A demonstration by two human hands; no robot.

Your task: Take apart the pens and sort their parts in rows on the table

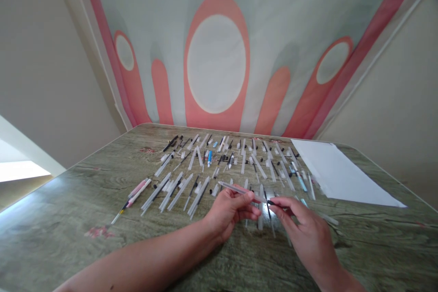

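Observation:
My left hand [227,212] is closed around a clear pen barrel [230,186], which points up and to the left. At the barrel's right end, the thumb and finger of my right hand [304,228] pinch a small black pen plug [270,202]. The plug meets the barrel end; how far it sits inside cannot be made out. Below and between the hands lie more clear barrels [260,223] and a dark refill [270,221] on the wood-patterned table [164,255].
Rows of pen parts cover the table's middle, among them a blue pen [210,159]. Pink and white pens [138,191] lie at the left. A white sheet [349,173] rests at the right. Behind the table hangs a patterned covering [215,118].

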